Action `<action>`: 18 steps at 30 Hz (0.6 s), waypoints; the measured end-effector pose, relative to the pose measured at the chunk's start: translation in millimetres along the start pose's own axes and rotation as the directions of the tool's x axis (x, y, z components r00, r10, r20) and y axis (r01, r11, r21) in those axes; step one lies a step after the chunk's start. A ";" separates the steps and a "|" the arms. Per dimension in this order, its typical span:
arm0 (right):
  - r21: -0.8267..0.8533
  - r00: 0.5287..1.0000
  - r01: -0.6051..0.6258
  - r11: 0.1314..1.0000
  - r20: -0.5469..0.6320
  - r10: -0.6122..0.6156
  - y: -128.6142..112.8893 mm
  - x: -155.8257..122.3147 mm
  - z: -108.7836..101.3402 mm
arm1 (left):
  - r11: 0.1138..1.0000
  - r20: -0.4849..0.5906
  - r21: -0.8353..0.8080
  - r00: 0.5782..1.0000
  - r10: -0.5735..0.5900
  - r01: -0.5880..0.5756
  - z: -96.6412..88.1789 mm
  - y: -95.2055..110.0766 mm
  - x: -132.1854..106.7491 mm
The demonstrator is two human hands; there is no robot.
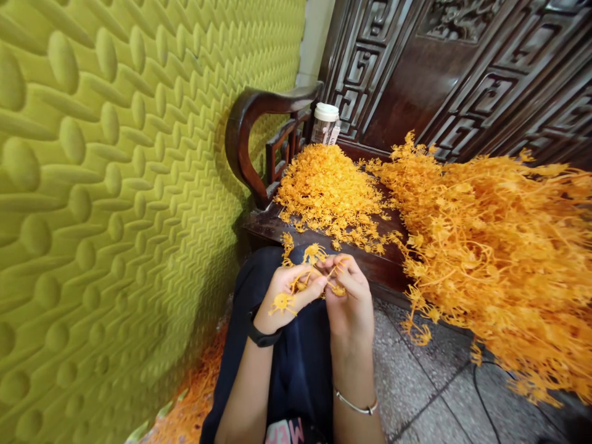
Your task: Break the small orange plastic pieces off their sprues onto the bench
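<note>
Over my lap, my left hand (287, 295) and my right hand (350, 290) meet with fingers pinched together on a small orange plastic sprig (314, 262) of tiny flower-like pieces. More orange bits poke out of the left palm, one hanging below it. On the dark wooden bench (268, 225) just beyond my hands lies a heap of loose orange pieces (328, 188). A large bundle of orange plastic stems (499, 253) spreads across the bench's right side and hangs over the floor.
A green padded wall (106, 203) fills the left side. A white-lidded jar (325, 123) stands at the bench's back by the curved armrest (250, 123). Orange scraps (194, 401) lie on the floor at left. A black cable (485, 401) crosses the grey tiles.
</note>
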State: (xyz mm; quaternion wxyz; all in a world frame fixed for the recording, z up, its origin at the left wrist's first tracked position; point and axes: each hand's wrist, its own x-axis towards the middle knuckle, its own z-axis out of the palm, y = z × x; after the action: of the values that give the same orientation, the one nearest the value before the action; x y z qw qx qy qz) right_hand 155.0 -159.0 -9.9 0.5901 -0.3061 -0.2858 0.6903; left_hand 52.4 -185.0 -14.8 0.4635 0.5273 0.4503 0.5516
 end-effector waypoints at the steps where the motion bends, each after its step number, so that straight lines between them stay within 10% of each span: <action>1: 0.024 1.000 -0.011 1.000 -0.013 0.011 1.3 0.8 -0.5 | 1.000 0.004 0.005 1.000 0.003 -0.003 0.3 0.4 0.6; 11: -0.048 0.974 0.216 0.975 -0.059 -0.219 11.9 -10.1 12.0 | 1.000 0.063 0.000 0.998 -0.004 0.004 -1.6 -1.5 -1.7; 18: -0.264 0.844 0.495 0.828 -0.083 -0.530 -16.3 -1.1 -17.9 | 0.998 0.133 0.008 0.989 0.057 -0.059 -14.9 -5.4 -10.4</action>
State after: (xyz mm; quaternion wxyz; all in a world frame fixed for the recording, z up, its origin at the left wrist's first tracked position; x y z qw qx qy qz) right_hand 179.2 -157.2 -9.1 0.7340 -0.3368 -0.3902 0.4422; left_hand 37.9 -194.5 -22.4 0.4730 0.5784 0.4062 0.5260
